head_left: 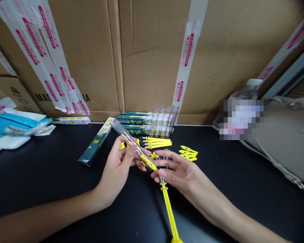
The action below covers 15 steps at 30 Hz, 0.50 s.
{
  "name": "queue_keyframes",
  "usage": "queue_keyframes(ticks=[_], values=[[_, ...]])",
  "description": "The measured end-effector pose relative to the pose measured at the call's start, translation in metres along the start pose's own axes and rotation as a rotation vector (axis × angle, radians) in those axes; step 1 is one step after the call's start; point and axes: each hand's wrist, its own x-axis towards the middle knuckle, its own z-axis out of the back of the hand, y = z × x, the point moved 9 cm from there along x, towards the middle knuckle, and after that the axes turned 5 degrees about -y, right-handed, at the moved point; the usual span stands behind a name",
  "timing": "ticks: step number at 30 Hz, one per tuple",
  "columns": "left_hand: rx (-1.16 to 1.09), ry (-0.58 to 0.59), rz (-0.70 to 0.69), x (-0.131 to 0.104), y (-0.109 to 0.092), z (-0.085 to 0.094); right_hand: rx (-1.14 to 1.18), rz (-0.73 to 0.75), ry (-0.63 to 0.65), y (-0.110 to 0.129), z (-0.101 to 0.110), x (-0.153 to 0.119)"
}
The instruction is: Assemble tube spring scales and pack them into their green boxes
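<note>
My left hand (124,153) is wrapped round a clear plastic tube (123,131) that slants down to the right. A yellow piece (149,162) shows in the tube's lower end. My right hand (173,168) pinches a metal rod at that end, above a long yellow handle (170,211) that points down toward the front edge of the picture. Yellow rods with dark metal tips (158,142) lie behind the hands, and small yellow pieces (188,153) lie to the right. Small yellow rings are partly hidden by my fingers.
Green boxes (134,129) and several upright clear tubes (164,118) stand at the back. Another green box (96,143) lies left. Plastic packets (20,123) are far left; a bottle (253,88) and a grey bag (286,135) are at right. A large cardboard box (147,67) walls the back.
</note>
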Motion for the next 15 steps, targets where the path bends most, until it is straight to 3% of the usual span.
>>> queue_keyframes(ticks=[9, 15], values=[[-0.002, 0.037, -0.011, -0.002, 0.001, -0.002, -0.072, -0.079, 0.042, -0.007, -0.003, -0.001], [0.035, 0.021, -0.012, -0.003, -0.003, -0.002, -0.196, 0.003, 0.115, 0.005, -0.012, -0.003]])
